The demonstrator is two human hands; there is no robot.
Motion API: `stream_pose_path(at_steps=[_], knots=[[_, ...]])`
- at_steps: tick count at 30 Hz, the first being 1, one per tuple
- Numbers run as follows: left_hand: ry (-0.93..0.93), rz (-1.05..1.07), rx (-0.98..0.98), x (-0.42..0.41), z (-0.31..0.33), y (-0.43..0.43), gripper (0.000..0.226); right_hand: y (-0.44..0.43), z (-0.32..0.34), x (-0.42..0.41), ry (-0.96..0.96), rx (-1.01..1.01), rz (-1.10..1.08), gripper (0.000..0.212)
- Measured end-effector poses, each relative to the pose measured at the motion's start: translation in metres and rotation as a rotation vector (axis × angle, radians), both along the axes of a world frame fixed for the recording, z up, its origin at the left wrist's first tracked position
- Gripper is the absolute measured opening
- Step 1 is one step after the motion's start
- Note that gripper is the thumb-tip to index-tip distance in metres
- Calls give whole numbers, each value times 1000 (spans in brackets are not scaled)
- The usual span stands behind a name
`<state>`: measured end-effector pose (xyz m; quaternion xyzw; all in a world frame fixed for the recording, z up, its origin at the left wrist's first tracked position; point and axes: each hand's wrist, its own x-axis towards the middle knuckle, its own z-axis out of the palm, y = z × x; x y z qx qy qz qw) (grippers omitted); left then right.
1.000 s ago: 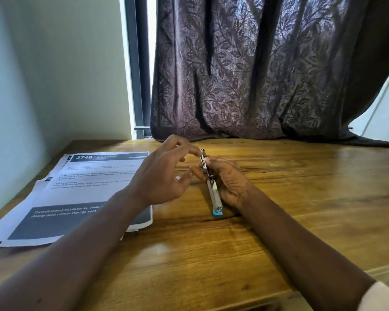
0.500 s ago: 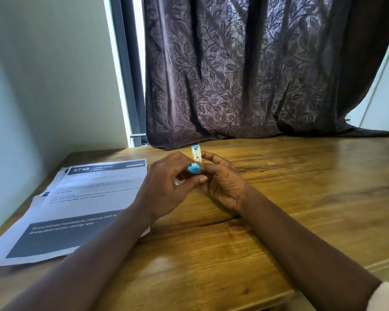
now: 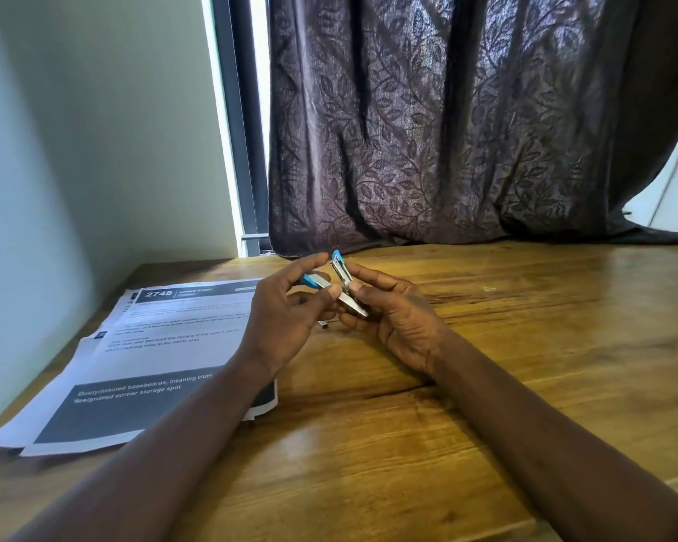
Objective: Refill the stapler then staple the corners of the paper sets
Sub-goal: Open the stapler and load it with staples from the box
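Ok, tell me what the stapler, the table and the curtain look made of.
Stapler: seemingly bare metal, shiny and silvery, with blue tips, probably plastic.
Table: wood or wood veneer, glossy; grain lines and glare show.
Curtain: woven fabric, dark with a faint sheen; it hangs in soft folds with a leaf pattern.

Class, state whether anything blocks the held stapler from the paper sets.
Nothing visible does. The stapler, held by the left hand and right hand, hovers right of the paper sets; only the left forearm crosses them.
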<state>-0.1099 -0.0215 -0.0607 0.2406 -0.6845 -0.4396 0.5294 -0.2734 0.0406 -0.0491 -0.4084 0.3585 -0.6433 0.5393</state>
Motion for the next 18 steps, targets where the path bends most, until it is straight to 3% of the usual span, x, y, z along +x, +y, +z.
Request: stream_pose_path(at_steps=[8,18], knots=[[152,-61,297,5,4,-4,29,3,-3,2,117,-56,-80,33],[130,-224,335,11,7,-3,30,4,0,-1,187,11,-48,31]])
